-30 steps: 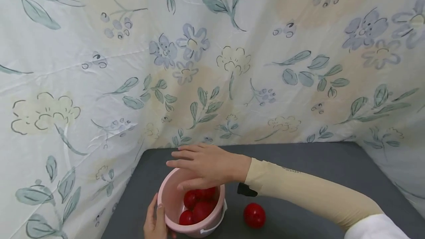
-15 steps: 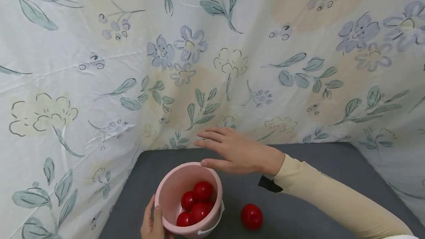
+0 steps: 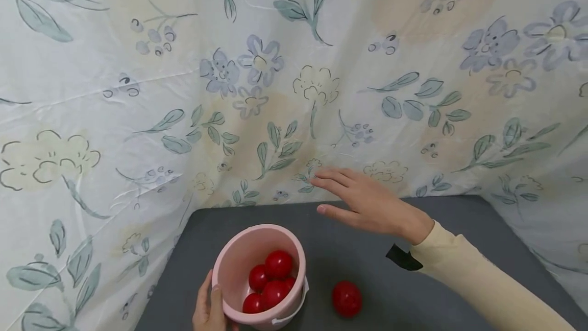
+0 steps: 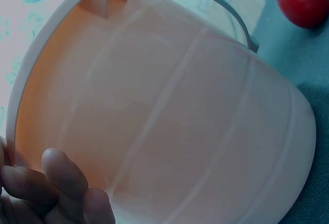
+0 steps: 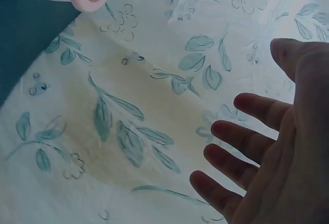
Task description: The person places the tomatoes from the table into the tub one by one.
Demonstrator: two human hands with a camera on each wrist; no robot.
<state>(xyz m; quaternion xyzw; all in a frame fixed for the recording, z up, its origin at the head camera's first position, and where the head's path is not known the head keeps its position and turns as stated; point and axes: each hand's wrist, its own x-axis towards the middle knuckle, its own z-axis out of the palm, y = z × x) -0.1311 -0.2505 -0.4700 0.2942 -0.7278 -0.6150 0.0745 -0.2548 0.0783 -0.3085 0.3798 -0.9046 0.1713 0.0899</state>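
Note:
A pink bucket [image 3: 226, 254] with a white handle stands at the front left of the dark table in the head view, several shiny red balls or fruits [image 3: 275, 292] inside. My left hand [image 3: 209, 306] grips its left rim, thumb on the near side; in the left wrist view, fingers [image 4: 64, 175] rest against the bucket wall [image 4: 169, 100]. To the right of the bucket, another red round thing [image 3: 346, 299] lies on the table. Above the table's back part, my right hand [image 3: 363, 201] hovers with extended, spread fingers [image 5: 241, 142] and nothing in it.
The dark grey table [image 3: 441, 249] is bordered behind and on both sides by a hanging floral cloth [image 3: 321, 91]. A white handle [image 3: 294, 310] hangs on the bucket's right side. A black strap piece [image 3: 404, 258] sticks out below the right wrist.
My right hand has moved from over the bucket to the right and slightly up, away from it. The left hand keeps its grip on the bucket.

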